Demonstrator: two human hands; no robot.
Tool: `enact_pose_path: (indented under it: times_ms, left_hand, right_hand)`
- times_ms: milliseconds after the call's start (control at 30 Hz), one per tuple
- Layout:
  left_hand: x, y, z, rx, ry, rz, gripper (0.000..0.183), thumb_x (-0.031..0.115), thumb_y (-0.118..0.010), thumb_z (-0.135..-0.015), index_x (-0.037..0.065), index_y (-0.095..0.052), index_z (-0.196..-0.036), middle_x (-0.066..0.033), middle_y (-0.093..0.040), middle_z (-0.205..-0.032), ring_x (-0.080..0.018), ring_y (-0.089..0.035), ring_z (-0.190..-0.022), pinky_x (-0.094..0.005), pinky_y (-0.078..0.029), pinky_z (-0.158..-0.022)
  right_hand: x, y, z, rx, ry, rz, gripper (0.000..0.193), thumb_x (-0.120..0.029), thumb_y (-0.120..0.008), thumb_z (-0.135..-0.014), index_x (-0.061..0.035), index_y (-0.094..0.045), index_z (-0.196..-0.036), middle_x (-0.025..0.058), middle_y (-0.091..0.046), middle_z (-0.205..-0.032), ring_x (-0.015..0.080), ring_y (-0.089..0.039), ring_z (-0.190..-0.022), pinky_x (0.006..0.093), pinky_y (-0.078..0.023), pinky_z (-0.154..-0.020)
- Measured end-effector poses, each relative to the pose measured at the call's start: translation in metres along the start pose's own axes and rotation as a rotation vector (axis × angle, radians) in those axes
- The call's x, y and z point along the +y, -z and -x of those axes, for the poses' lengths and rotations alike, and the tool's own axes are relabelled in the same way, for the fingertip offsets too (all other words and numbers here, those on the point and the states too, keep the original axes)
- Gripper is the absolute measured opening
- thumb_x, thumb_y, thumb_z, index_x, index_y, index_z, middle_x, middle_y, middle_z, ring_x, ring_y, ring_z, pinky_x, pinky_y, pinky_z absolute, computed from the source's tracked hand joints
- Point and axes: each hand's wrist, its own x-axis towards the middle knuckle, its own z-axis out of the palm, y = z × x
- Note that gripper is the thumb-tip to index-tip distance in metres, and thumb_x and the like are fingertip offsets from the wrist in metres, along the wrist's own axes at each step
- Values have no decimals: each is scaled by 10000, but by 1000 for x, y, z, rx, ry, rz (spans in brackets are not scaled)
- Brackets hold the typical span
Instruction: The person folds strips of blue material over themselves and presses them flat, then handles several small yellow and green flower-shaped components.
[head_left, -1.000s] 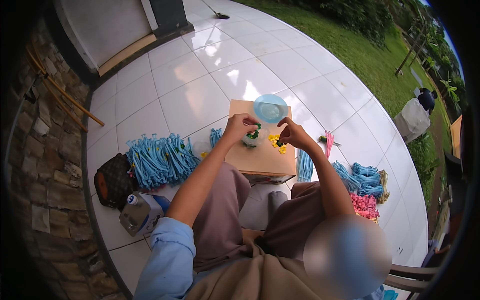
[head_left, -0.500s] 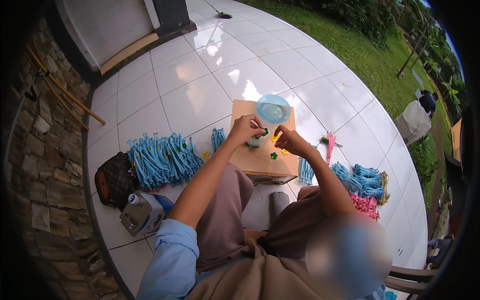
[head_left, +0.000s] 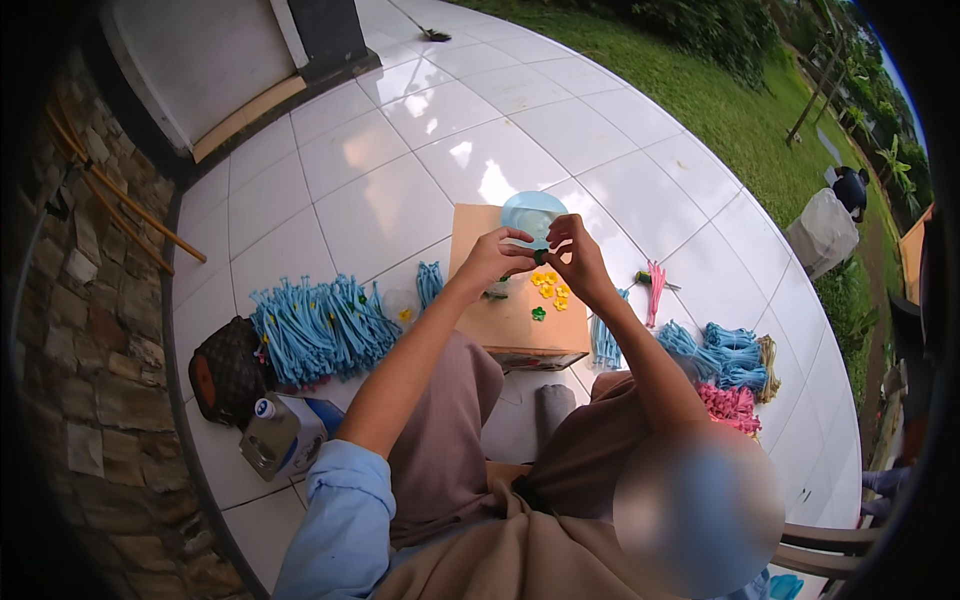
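My left hand point(head_left: 490, 258) is closed in a pinch on a small dark green flower piece point(head_left: 541, 257) above the cardboard box. From the other side my right hand point(head_left: 581, 262) meets it, thumb and finger pressed at the same piece. Anything finer between the fingertips is too small to make out. Just below the hands, several yellow flower pieces point(head_left: 547, 284) and one green flower point(head_left: 538, 313) lie on the box top point(head_left: 505, 325). A light blue bowl point(head_left: 527, 205) stands at the box's far edge, partly behind my fingers. Under my left hand a clear container is mostly hidden.
Left of the box lie many light blue stems point(head_left: 322, 325), a dark bag point(head_left: 225, 370) and a jerrycan point(head_left: 283, 437). To the right are blue bundles point(head_left: 733, 357), pink bundles point(head_left: 728, 408), a pink bunch point(head_left: 656, 293) and a green-handled tool point(head_left: 645, 278).
My right hand has moved left and up from over the yellow flowers to meet my left hand at the green piece. The yellow flowers now show more fully.
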Motion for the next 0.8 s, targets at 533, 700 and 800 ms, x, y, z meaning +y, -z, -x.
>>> enact_pose_path:
  times_ms: [533, 700, 800]
  left_hand:
    - [-17, 0, -9, 87, 117, -20, 428, 127, -697, -764, 67, -372, -1036, -92, -628, -871, -81, -518, -688, -199, -417, -595]
    - [-17, -6, -12, 109, 87, -115, 377, 110, -687, -756, 71, -375, -965, -73, -629, -825, -70, -497, -641, -202, -406, -565]
    - [-27, -7, -16, 146, -45, -289, 344, 117, -694, -735, 78, -406, -917, -67, -631, -789, -83, -516, -611, -215, -402, -538]
  right_hand:
    - [14, 9, 1, -139, -186, -188, 390, -5, -637, -748, -51, -388, -1045, 92, -612, -798, 174, -622, -777, 284, -493, -711]
    - [24, 19, -2, -107, -364, -407, 383, 24, -614, -749, -48, -368, -1033, 92, -619, -808, 171, -629, -759, 278, -494, -698]
    - [27, 30, -6, -12, -318, -206, 372, 39, -610, -711, -40, -375, -989, 98, -614, -722, 169, -635, -710, 277, -500, -642]
